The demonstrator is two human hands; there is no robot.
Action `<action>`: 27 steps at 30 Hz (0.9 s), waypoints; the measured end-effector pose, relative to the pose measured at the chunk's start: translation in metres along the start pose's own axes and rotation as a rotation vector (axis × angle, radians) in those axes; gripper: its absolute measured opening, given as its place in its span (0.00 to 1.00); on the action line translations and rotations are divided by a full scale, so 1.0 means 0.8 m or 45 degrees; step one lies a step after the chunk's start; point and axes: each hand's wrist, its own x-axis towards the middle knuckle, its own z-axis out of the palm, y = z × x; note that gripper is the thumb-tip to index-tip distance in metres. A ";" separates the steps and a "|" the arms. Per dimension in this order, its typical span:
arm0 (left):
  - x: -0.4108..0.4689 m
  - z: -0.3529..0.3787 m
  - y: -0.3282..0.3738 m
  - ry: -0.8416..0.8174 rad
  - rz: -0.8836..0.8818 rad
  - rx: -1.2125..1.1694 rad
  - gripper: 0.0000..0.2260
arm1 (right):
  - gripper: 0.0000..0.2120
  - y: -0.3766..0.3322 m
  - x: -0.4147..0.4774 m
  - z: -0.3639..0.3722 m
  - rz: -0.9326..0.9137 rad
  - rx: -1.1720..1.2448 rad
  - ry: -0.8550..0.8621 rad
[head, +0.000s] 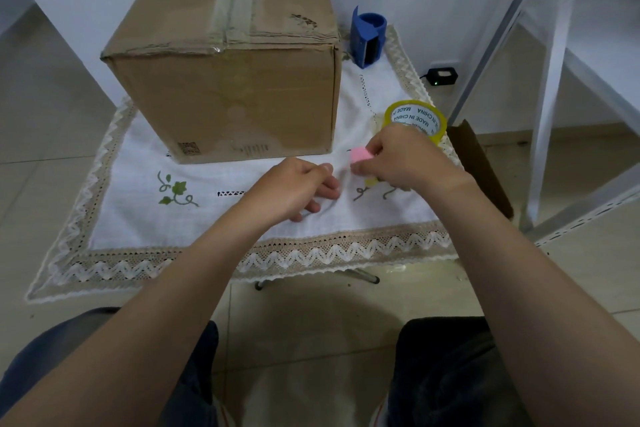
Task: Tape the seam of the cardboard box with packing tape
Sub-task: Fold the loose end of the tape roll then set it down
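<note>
Right hand point(405, 156) pinched a pink block point(361, 155) by the tape roll point(415, 118). Left hand point(298, 187) lay loosely curled, empty. Tape looked thin and clingy; best gripped at its free end.

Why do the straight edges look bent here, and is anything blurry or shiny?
Head view: wide-angle lens bows the shelf frame and floor lines near the edges; light is soft and even; a small glint shows on old tape at the cardboard box corner; both forearms look slightly soft.
</note>
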 end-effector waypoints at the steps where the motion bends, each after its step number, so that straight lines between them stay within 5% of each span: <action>1: -0.001 0.001 0.000 -0.036 -0.010 -0.007 0.17 | 0.19 0.005 0.002 -0.002 0.026 0.028 0.064; 10: -0.004 0.002 0.004 -0.125 -0.066 0.005 0.17 | 0.13 -0.004 0.042 0.003 0.145 0.361 0.256; 17: 0.003 -0.002 0.004 -0.111 -0.084 0.016 0.18 | 0.09 -0.015 0.060 0.027 0.162 0.167 0.222; 27: -0.007 -0.026 0.006 -0.010 0.036 0.037 0.16 | 0.17 -0.023 0.037 0.018 0.095 0.003 0.286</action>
